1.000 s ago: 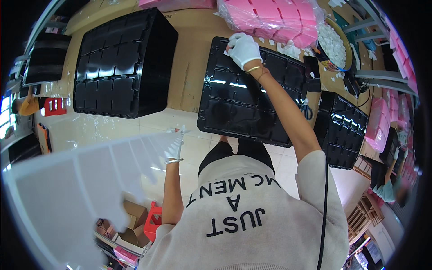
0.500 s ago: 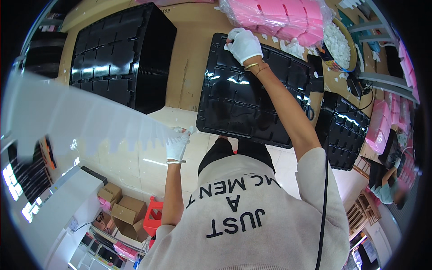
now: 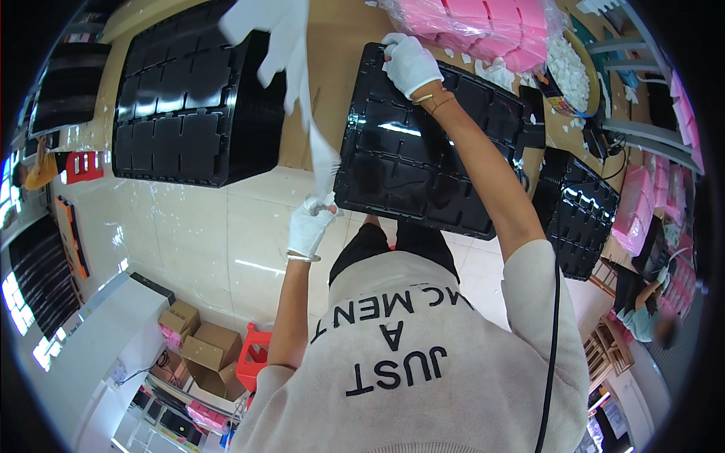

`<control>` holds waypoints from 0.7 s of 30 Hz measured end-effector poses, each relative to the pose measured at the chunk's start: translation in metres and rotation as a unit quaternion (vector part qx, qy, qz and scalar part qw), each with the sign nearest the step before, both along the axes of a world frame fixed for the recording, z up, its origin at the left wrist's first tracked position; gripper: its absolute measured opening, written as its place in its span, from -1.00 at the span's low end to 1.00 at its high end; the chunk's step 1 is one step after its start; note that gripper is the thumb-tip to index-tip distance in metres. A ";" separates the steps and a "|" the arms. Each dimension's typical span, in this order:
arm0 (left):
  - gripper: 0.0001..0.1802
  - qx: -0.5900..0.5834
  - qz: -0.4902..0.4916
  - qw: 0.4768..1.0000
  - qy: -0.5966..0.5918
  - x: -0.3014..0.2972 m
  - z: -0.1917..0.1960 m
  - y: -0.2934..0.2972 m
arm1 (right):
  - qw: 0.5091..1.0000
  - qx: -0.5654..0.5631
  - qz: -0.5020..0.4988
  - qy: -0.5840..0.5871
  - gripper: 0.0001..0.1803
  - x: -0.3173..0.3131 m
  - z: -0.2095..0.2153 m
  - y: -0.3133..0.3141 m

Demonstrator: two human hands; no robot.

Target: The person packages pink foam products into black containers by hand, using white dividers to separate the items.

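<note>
My left hand [image 3: 308, 226], in a white glove with bare fingertips, is closed on the end of a long white flexible strip [image 3: 296, 68] with a jagged edge. The strip rises from the hand along the left side of a glossy black plastic tray [image 3: 400, 174] and crosses in front of a black stack further left. My right hand [image 3: 412, 69], gloved the same way, is at the tray's far left corner with its fingers curled over the edge. Moulded rectangular sections cover the tray, which lies at the near edge of the cardboard-covered table. My right forearm hides part of it.
A tall stack of black trays [image 3: 174, 106] stands at the left, a smaller black stack [image 3: 578, 215] at the right. Pink foam pieces in clear plastic [image 3: 476, 30] lie behind the tray, beside a round tub of white scraps [image 3: 568, 75]. Scissors [image 3: 521, 175] sit near the tray's right edge.
The white strip has swung from the left up toward the far side and now hangs narrower. My left hand has risen slightly to the right. My right hand stays at the tray corner.
</note>
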State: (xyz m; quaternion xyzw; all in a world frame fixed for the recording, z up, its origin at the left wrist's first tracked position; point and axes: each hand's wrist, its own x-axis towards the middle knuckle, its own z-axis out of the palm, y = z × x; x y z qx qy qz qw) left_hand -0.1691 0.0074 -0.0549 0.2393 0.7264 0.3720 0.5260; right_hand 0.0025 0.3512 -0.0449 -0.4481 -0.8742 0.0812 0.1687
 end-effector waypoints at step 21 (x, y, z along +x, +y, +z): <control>-0.70 0.059 0.011 0.989 -0.136 0.016 0.042 -0.020 | 0.878 -0.428 -0.063 0.204 -0.75 0.016 0.051 -0.281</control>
